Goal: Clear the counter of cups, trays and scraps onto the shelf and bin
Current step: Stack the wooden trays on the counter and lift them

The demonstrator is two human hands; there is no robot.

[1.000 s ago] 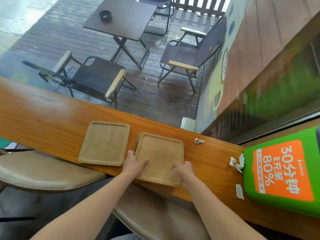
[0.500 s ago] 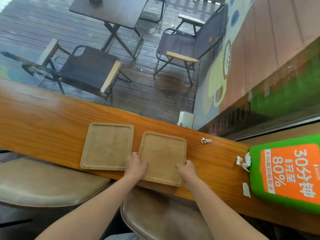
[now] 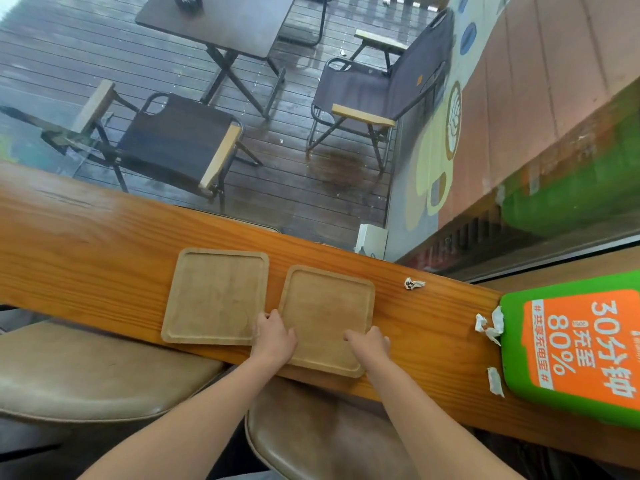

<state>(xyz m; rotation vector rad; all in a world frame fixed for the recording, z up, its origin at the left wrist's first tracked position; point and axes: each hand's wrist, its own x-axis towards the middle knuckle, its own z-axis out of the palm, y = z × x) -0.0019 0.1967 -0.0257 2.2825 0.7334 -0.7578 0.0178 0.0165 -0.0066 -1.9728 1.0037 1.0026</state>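
Note:
Two square wooden trays lie side by side on the long wooden counter (image 3: 86, 244). My left hand (image 3: 275, 336) grips the near left corner of the right tray (image 3: 325, 306), thumb on top. My right hand (image 3: 370, 344) grips that tray's near right corner, index finger lying across its surface. The left tray (image 3: 214, 292) lies flat and untouched, its edge against my left hand. A crumpled paper scrap (image 3: 413, 283) sits just right of the held tray. More torn paper scraps (image 3: 488, 323) and one strip (image 3: 495, 382) lie by the green box.
A green and orange box (image 3: 581, 348) stands on the counter's right end. Two padded stools (image 3: 86, 372) (image 3: 318, 438) sit under the near edge. Beyond the glass are a deck, folding chairs (image 3: 173, 147) and a table.
The right tray has turned slightly and sits closer to the left tray; both hands keep their hold on its near corners. The view has shifted a little.

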